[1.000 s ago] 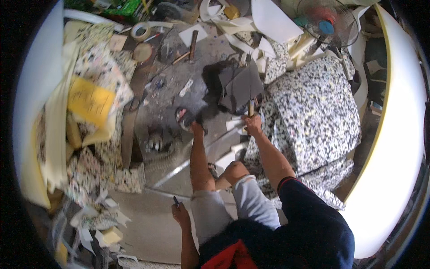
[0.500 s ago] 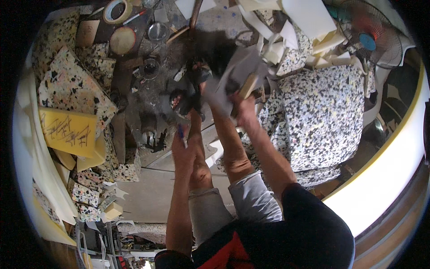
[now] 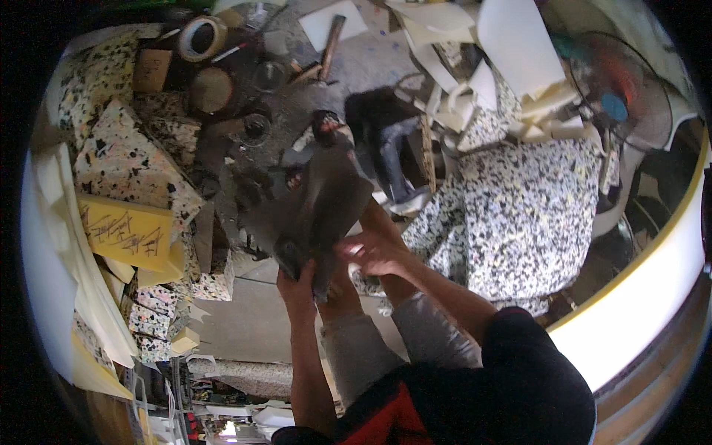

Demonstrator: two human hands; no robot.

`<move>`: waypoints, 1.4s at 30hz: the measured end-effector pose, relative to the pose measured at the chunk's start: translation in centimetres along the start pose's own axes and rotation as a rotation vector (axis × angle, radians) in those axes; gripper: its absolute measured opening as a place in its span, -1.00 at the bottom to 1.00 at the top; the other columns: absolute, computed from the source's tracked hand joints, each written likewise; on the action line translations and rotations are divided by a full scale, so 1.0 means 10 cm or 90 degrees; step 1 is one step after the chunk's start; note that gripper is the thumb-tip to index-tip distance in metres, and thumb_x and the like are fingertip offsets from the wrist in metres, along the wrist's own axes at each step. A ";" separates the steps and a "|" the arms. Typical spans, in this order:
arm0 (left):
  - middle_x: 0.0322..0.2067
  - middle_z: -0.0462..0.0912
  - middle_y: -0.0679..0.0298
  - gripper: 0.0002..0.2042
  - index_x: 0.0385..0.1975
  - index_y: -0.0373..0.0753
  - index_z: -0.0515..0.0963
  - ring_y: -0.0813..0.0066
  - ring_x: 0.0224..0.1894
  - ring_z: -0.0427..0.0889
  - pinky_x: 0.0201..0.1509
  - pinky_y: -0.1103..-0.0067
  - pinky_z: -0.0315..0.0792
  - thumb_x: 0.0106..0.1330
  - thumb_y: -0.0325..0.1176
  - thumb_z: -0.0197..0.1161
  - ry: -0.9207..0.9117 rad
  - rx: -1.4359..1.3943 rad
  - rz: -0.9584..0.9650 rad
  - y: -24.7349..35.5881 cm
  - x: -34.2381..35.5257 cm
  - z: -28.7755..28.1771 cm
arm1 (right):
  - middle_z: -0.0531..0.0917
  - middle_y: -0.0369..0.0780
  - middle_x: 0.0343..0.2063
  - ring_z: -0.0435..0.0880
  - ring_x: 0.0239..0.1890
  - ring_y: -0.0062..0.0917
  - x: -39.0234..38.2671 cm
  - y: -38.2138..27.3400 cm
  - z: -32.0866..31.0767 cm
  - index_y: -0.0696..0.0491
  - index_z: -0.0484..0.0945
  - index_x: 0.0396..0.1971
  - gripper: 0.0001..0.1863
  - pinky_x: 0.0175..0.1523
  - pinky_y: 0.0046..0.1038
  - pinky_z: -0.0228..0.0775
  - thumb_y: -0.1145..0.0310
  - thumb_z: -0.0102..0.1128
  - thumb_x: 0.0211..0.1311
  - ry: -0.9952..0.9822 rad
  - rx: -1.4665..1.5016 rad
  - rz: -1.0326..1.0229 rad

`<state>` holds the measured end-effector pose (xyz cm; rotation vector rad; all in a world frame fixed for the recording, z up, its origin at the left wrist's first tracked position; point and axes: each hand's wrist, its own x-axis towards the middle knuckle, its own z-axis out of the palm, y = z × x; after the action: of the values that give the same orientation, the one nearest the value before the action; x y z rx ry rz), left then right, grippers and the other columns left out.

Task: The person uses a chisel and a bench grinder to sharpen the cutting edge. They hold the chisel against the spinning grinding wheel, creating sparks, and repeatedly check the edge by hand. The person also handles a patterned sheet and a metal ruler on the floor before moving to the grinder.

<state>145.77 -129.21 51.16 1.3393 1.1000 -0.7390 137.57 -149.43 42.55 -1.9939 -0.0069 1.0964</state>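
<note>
My left hand (image 3: 298, 288) is closed on the lower edge of a dark grey, bent sheet piece (image 3: 315, 196), thumb on top. The sheet is raised over my shins and hides part of my feet and the floor. Close to its right edge is my right hand (image 3: 371, 256), fingers apart and slightly blurred, with nothing visible in them. Whether its fingertips touch the sheet, I cannot tell. Just beyond, to the right, stands a black, bent, boot-like object (image 3: 386, 141) with a brown strip (image 3: 428, 156) beside it.
A hammer (image 3: 334, 46) lies at the far middle near a white sheet (image 3: 315, 26). Tape (image 3: 202, 38) and round containers lie far left. Speckled foam blocks (image 3: 530, 215) flank me, with yellow foam (image 3: 130, 231) at left. A fan (image 3: 615, 104) stands far right.
The grey sheet has come from the far right to in front of my left hand, which now grips it. My right hand has moved nearer and left. The blue pen-like thing at my left hand no longer shows.
</note>
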 end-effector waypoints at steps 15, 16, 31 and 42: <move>0.01 0.57 0.13 -0.49 0.13 -0.41 0.42 0.32 -0.01 0.52 0.14 0.46 0.38 0.19 -0.44 0.39 0.133 0.060 -0.028 -0.55 -0.35 -0.47 | 0.64 -0.02 -0.05 0.65 -0.01 -0.22 0.86 3.19 -0.09 0.26 0.34 0.20 -0.13 0.05 -0.26 0.52 0.19 0.58 -0.09 0.385 0.346 0.496; 0.02 0.56 0.13 -0.49 0.14 -0.42 0.40 0.32 0.00 0.52 0.14 0.45 0.38 0.19 -0.44 0.39 0.163 0.068 -0.043 -0.63 -0.40 -0.55 | 0.65 -0.05 -0.05 0.65 0.00 -0.26 0.82 2.98 -0.38 0.21 0.33 0.23 -0.14 0.05 -0.27 0.51 0.21 0.57 -0.06 0.351 0.382 0.453; 0.19 0.36 -0.01 -0.25 0.29 -0.41 0.19 0.10 0.17 0.41 0.26 0.25 0.34 0.17 -0.29 0.46 0.160 0.064 -0.039 -0.48 -0.30 -0.92 | 0.71 -0.06 -0.12 0.67 0.00 -0.16 -0.49 4.32 0.11 -0.02 0.61 -0.04 -0.65 0.03 -0.17 0.53 0.23 0.08 0.21 0.169 -0.370 0.446; -0.05 0.62 0.14 -0.48 0.06 -0.41 0.48 0.29 -0.04 0.57 0.10 0.43 0.44 0.16 -0.28 0.46 0.138 -0.088 -0.033 -0.38 -0.66 -0.86 | 0.71 -0.07 -0.36 0.74 -0.32 -0.33 0.78 0.88 -1.22 0.09 0.64 -0.16 -0.75 -0.22 -0.31 0.57 0.25 0.20 0.31 0.207 -0.233 -0.008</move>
<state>138.35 -122.45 56.70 1.2985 1.3374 -0.5541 147.74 -160.40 34.45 -2.4794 -0.0530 0.7908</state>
